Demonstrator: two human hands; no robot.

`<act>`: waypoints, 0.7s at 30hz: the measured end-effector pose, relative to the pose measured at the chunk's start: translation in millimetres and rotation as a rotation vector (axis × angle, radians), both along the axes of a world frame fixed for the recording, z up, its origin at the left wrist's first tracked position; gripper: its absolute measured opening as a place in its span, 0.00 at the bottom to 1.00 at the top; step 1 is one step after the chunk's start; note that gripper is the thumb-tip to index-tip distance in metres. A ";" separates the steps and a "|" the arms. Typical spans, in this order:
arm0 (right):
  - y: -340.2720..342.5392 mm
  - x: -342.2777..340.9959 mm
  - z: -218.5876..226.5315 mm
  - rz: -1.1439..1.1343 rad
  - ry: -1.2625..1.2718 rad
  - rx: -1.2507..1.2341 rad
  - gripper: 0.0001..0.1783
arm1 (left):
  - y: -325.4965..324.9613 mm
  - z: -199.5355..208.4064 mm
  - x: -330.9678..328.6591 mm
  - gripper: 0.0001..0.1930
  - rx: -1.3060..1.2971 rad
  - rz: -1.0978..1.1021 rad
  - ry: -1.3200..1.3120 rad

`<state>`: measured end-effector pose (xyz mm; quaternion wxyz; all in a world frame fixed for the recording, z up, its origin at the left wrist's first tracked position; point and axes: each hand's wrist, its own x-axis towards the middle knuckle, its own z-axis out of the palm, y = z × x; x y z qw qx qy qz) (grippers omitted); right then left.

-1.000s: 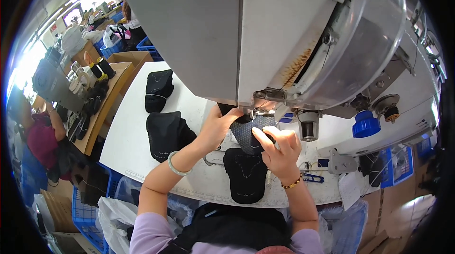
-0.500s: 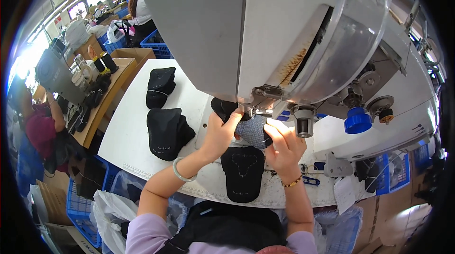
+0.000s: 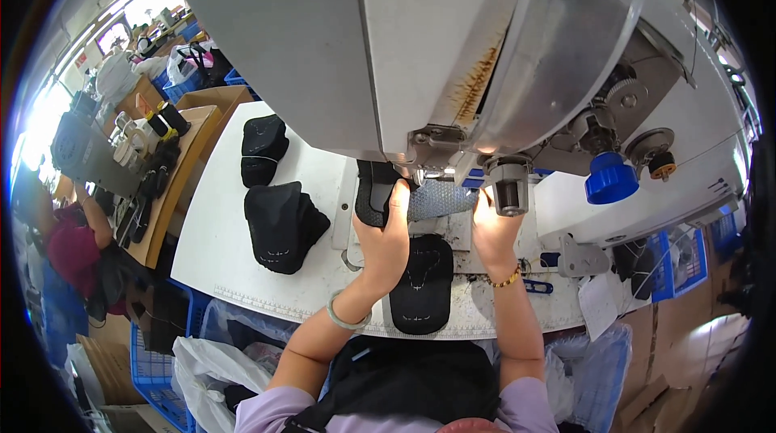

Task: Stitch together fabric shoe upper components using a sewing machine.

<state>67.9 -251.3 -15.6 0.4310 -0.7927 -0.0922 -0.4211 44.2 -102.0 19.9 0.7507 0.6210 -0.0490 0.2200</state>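
A black and grey textured fabric piece point(image 3: 440, 200) lies beneath the needle area of a large white sewing machine point(image 3: 299, 37). My left hand point(image 3: 388, 231) is closed on its black left part, thumb on top and pointing away from me. My right hand point(image 3: 495, 227) pinches the grey right end; the machine's cylindrical metal part point(image 3: 509, 186) hides some of its fingers. Between my wrists, a black fabric piece with white stitch marks point(image 3: 420, 283) lies flat on the white table point(image 3: 218, 239).
Left on the table are a black fabric stack point(image 3: 283, 227) and a tied black bundle point(image 3: 264, 148). A blue thread snipper point(image 3: 537, 287) and a paper sheet point(image 3: 602, 305) lie at right. Blue baskets point(image 3: 158, 368) stand below. Another person point(image 3: 77, 243) sits by a neighbouring machine.
The held piece has turned, its grey part now stretching sideways to the right. My left hand has come round its near side; my right hand has shifted partly behind the machine's metal part.
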 end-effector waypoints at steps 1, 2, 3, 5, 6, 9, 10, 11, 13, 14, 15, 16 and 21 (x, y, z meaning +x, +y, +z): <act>-0.2 4.8 -5.5 -0.009 0.003 0.001 0.07 | -1.7 0.9 -1.4 0.08 -0.025 0.012 0.015; 0.5 8.7 -10.2 0.044 0.023 0.132 0.08 | -2.9 0.8 -2.5 0.08 -0.050 0.024 0.029; 0.0 9.7 -13.2 0.097 0.042 0.263 0.10 | -1.6 -3.7 -2.8 0.08 -0.049 0.014 0.030; -0.2 10.4 -13.1 0.105 0.041 0.155 0.11 | 9.3 -19.4 -2.4 0.08 0.021 0.002 0.104; 1.4 12.0 -15.3 0.175 0.057 0.280 0.10 | 14.1 -25.6 -4.7 0.10 0.013 0.010 0.090; 0.0 17.9 -10.9 0.235 0.012 0.347 0.09 | 49.5 -17.3 17.0 0.08 -0.645 -0.569 0.339; 1.0 18.5 -10.7 0.238 -0.039 0.287 0.08 | 46.5 6.4 21.5 0.08 -0.627 -0.545 0.439; 2.6 17.1 -10.7 0.246 -0.038 0.293 0.08 | 52.1 7.0 32.1 0.08 -0.624 -0.536 0.439; -1.0 17.5 -17.0 0.234 0.315 0.405 0.08 | 61.4 0.6 50.6 0.11 -0.358 -0.640 0.503; -0.8 19.3 -22.6 0.182 0.311 0.440 0.08 | 54.7 -1.9 47.1 0.11 -0.362 -0.590 0.433; -1.9 20.7 -29.4 0.180 0.312 0.439 0.08 | 52.5 -3.8 45.1 0.11 -0.364 -0.592 0.434; -0.3 21.4 -31.2 0.189 0.213 0.474 0.08 | 52.8 -6.4 43.8 0.11 -0.341 -0.578 0.384; 1.2 13.1 -41.6 0.189 0.053 0.513 0.10 | 46.5 -11.5 33.1 0.11 -0.428 -0.581 0.317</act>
